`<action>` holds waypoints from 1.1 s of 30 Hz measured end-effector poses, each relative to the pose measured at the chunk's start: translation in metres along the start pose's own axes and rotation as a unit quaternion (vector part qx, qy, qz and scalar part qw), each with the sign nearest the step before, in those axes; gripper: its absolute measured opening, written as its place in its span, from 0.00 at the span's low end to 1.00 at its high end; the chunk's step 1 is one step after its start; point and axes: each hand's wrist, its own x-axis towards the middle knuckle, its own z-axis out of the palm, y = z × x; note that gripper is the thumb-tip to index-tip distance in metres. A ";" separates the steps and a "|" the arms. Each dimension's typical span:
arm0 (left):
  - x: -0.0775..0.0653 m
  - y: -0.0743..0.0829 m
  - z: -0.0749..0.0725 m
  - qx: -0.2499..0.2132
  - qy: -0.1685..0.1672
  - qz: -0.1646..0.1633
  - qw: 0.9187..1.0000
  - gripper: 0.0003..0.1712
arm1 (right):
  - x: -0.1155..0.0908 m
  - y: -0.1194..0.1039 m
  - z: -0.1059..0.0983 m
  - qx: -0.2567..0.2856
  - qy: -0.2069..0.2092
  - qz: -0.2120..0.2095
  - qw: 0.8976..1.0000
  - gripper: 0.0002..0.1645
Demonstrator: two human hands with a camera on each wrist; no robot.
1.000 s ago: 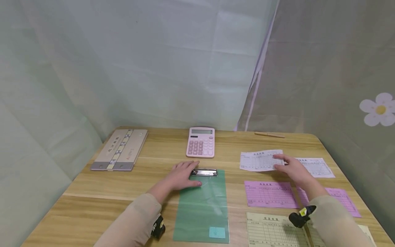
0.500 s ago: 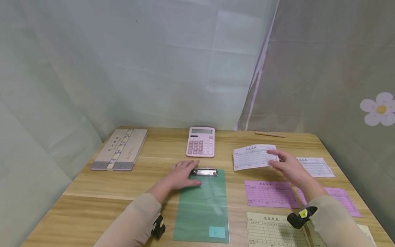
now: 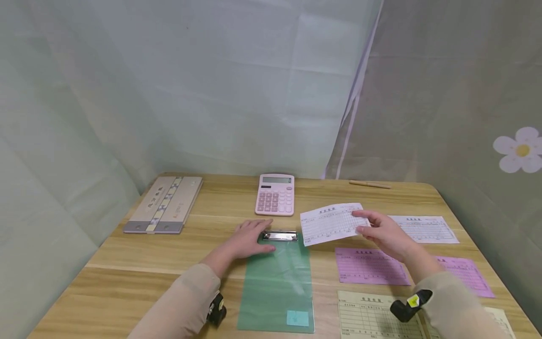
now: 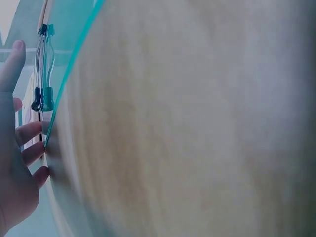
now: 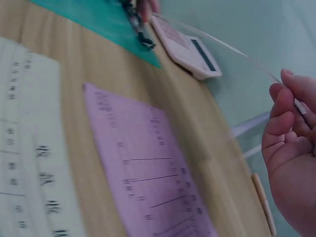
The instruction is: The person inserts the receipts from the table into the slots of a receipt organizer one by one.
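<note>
A white printed form [image 3: 328,225] is held in the air by my right hand [image 3: 385,235], pinched between thumb and fingers at its right edge. Its left end hangs near the upper right corner of a green clipboard [image 3: 277,287]. In the right wrist view the right hand [image 5: 294,128] shows the sheet edge-on, a thin line leaving the fingertips. At the clipboard's top left corner rests my left hand [image 3: 250,239], its fingers extended beside the metal clip [image 3: 280,236]. The left wrist view shows that hand [image 4: 22,148] with loosely bent fingers touching the board's edge.
A pink calculator [image 3: 275,194] stands behind the clipboard, and a banded notebook [image 3: 165,205] lies at the left. On the right are another white form [image 3: 425,229], purple forms [image 3: 370,267] and yellow forms [image 3: 372,313]. A brown pen-like stick [image 3: 370,184] lies near the back edge.
My right hand has carried the white form leftward, off the spot beside the other white form and up to the clipboard's corner. The left hand has stayed at the clip.
</note>
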 end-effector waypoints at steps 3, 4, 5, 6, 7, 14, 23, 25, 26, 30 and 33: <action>0.001 -0.002 -0.001 -0.031 0.006 -0.007 0.999 0.49 | 0.000 0.007 0.007 -0.016 -0.016 0.015 1.000 0.34; 0.002 -0.003 -0.001 -0.041 0.010 -0.009 0.999 0.47 | 0.000 0.009 0.010 -0.027 -0.021 0.018 0.999 0.34; 0.002 -0.003 -0.001 -0.049 0.013 -0.010 0.999 0.46 | 0.000 0.012 0.012 -0.041 -0.022 0.023 0.999 0.33; 0.003 -0.003 -0.001 -0.055 0.015 -0.012 0.998 0.45 | 0.001 0.014 0.015 -0.057 -0.026 0.023 0.998 0.32; 0.003 -0.003 -0.002 -0.057 0.016 -0.012 0.998 0.44 | 0.001 0.017 0.017 -0.082 -0.028 0.020 0.996 0.32; 0.006 -0.001 -0.002 -0.046 0.015 -0.010 0.999 0.40 | 0.001 0.029 0.034 -0.206 -0.050 0.007 0.977 0.27; 0.010 0.003 -0.003 -0.038 0.016 0.011 0.999 0.39 | 0.005 0.033 0.062 -0.137 -0.106 0.048 0.984 0.29; 0.011 0.005 -0.002 -0.035 0.015 0.018 0.999 0.39 | 0.007 0.034 0.068 -0.115 -0.115 0.057 0.985 0.29; 0.012 0.006 -0.002 -0.034 0.014 0.019 0.999 0.39 | 0.008 0.035 0.072 -0.110 -0.118 0.058 0.985 0.29; 0.013 0.008 -0.002 -0.035 0.011 0.024 0.999 0.37 | 0.012 0.035 0.084 -0.098 -0.133 0.055 0.985 0.29; 0.015 0.009 -0.002 -0.035 0.009 0.026 0.999 0.37 | 0.014 0.033 0.091 -0.107 -0.140 0.055 0.983 0.30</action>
